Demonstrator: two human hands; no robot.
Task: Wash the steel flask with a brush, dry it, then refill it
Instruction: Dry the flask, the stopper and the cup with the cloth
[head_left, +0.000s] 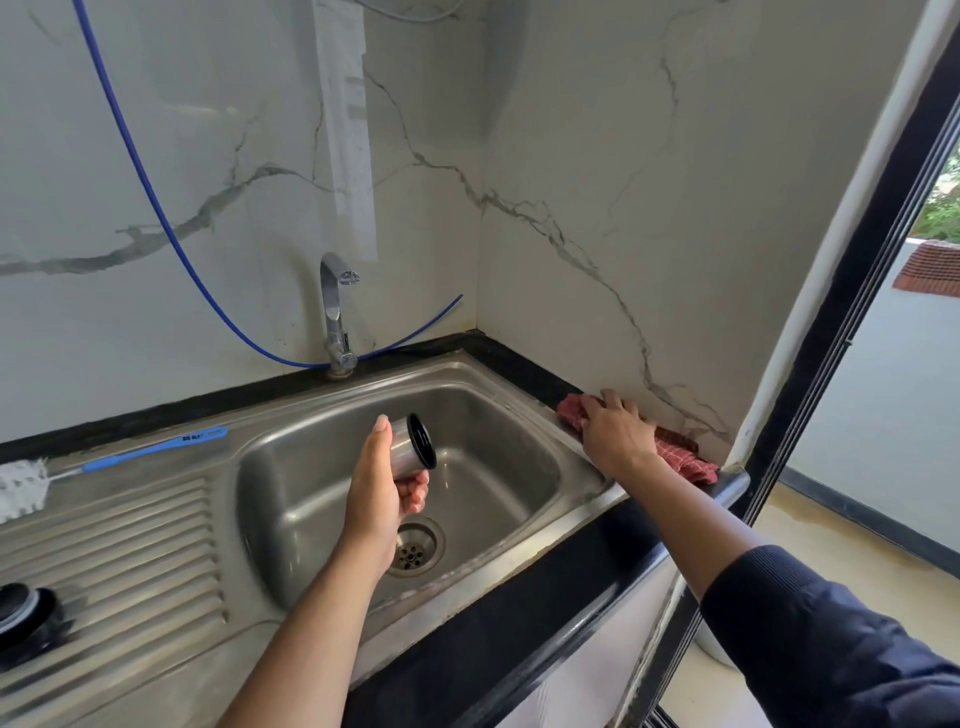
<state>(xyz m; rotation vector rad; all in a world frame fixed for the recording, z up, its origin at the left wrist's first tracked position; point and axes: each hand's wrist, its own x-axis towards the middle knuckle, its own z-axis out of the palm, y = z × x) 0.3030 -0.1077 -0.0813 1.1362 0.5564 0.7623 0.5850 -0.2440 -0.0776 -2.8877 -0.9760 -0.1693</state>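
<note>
Left hand: I see my left hand at the centre of the frame, fingers and thumb curled round the steel flask, gripping its body.
Steel flask: held above the sink basin, tilted, its black-rimmed mouth pointing toward the upper right of the frame.
Right hand: my right hand is right of centre, fingers closing down over the red checked cloth; I cannot tell whether it has lifted the cloth.
Red checked cloth: bunched on the black counter edge, touching the marble wall.
Brush: the brush, blue handle and white bristles, lies on the ribbed drainboard at the left of the frame, well apart from both hands.
Lid: 1 black and steel lid sits at the lower left edge.
Tap: the tap stands behind the basin, a blue hose hanging past it.
</note>
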